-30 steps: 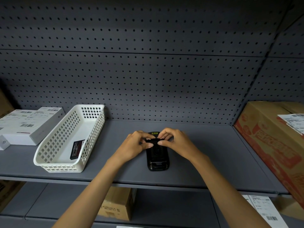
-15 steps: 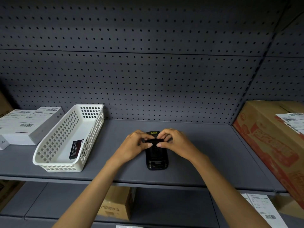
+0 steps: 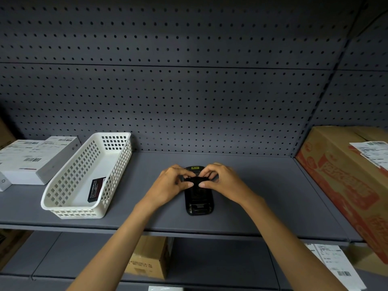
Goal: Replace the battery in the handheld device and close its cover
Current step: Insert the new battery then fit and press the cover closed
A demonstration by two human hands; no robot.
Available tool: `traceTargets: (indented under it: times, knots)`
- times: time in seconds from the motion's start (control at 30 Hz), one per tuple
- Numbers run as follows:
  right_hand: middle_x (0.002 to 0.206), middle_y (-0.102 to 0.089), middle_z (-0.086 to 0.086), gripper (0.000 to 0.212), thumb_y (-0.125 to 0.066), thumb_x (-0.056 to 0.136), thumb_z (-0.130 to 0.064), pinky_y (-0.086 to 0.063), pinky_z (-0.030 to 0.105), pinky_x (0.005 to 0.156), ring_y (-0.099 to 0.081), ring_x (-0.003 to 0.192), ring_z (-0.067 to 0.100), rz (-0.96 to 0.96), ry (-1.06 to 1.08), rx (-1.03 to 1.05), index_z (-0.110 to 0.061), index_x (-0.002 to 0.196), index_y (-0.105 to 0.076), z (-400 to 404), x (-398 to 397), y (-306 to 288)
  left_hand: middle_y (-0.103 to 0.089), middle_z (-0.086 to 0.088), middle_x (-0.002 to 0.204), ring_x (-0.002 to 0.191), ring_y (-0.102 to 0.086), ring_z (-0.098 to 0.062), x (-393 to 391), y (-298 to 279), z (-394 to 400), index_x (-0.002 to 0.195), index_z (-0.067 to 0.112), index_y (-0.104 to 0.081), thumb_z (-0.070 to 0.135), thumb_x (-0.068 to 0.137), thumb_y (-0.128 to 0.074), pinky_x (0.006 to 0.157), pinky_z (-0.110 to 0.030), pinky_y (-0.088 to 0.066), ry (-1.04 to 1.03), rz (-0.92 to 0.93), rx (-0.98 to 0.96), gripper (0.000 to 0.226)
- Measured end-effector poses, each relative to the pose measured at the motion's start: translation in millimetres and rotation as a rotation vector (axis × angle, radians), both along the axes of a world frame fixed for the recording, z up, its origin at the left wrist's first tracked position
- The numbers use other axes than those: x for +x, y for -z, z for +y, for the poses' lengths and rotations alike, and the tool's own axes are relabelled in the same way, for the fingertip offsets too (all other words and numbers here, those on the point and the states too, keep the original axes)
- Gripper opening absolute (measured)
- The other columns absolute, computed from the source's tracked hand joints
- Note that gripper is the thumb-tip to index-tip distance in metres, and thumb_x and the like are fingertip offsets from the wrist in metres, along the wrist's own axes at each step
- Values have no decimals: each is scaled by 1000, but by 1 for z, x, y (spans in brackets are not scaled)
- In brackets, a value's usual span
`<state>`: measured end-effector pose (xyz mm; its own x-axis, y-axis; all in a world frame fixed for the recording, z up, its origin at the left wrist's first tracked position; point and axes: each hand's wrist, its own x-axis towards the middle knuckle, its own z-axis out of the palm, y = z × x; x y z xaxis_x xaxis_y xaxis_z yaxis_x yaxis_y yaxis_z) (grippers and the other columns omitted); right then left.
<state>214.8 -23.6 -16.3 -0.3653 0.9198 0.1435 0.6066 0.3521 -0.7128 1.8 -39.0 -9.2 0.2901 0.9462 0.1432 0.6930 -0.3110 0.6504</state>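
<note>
A black handheld device (image 3: pixel 199 201) lies face down in the middle of the grey shelf (image 3: pixel 262 196). My left hand (image 3: pixel 170 184) and my right hand (image 3: pixel 223 181) both grip its far end, thumbs pressed on a black part across its back. A yellow label shows at the far tip between my fingers. A black battery (image 3: pixel 96 189) with a dark red label leans inside the white basket (image 3: pixel 69 206) to the left. Whether the device's cover is shut is hidden by my fingers.
White labelled boxes (image 3: pixel 33 162) lie at the far left. A large cardboard carton (image 3: pixel 344 179) with red print fills the right end. The pegboard wall stands behind. Cardboard boxes (image 3: pixel 150 258) and paper labels sit on the shelf below.
Both hands stay on the device's far end with only slight finger shifts. The device has not visibly moved.
</note>
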Motion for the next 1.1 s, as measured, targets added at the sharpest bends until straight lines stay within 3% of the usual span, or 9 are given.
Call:
traceTargets:
  times: [0.13, 0.23, 0.33, 0.43, 0.57, 0.73, 0.83, 1.1]
  knots:
    - [105, -61, -5, 27, -78, 82, -29, -45, 10, 73, -59, 93, 4, -21, 1, 20, -21, 106, -71, -2, 1, 0, -57, 5, 103, 80, -54, -5, 0, 1, -2, 120, 27, -69, 26, 87, -72, 71, -13, -40, -9, -10, 10, 33]
    - [106, -61, -5, 28, -77, 84, -32, -53, 27, 83, -59, 95, 8, -73, -2, 68, -22, 109, -71, -4, 1, -1, -58, 3, 112, 101, -57, -11, -2, 2, -2, 127, 27, -63, 27, 85, -73, 91, -23, -45, -26, -23, 4, 43]
    - [112, -62, -8, 32, -74, 86, -36, -53, 36, 91, -59, 102, 9, -120, -10, 110, -25, 115, -71, -8, 3, 0, -54, 3, 132, 124, -51, -12, -4, 2, 0, 135, 24, -57, 29, 86, -73, 106, -24, -38, -6, -32, -20, 52]
    - [119, -62, -10, 36, -70, 88, -37, -52, 37, 95, -59, 110, 8, -156, -15, 151, -25, 122, -69, -12, 5, -1, -49, 5, 145, 135, -45, -10, -3, 0, 0, 141, 23, -51, 31, 89, -69, 108, -18, -30, 12, -20, -45, 56]
    - [120, -62, -8, 38, -68, 90, -38, -51, 34, 96, -58, 112, 9, -190, -14, 185, -24, 125, -68, -16, 3, -1, -49, 5, 147, 138, -41, -10, -1, 3, -4, 145, 21, -47, 32, 92, -65, 110, -17, -27, 11, -28, -46, 57]
    - [116, -62, -8, 34, -72, 86, -39, -52, 33, 92, -59, 108, 10, -167, 25, 152, -24, 117, -70, -15, 0, -2, -50, 7, 147, 139, -41, -7, -2, 9, -7, 145, 22, -47, 32, 92, -65, 116, -24, -30, -11, -99, -63, 57]
    - [114, -62, -9, 32, -74, 85, -37, -53, 35, 90, -58, 106, 9, -168, 32, 119, -25, 114, -69, -14, -2, -5, -51, 7, 147, 138, -42, -6, -3, 9, -7, 144, 22, -48, 31, 91, -66, 114, -21, -29, -12, -124, -74, 57]
    - [126, -62, -12, 36, -62, 95, -37, -51, 26, 86, -55, 117, 8, -341, 34, 278, -28, 129, -65, -28, -7, -5, -49, 8, 148, 132, -36, 5, -3, 14, -7, 145, 25, -47, 33, 91, -66, 111, -13, -26, -32, -150, -69, 58]
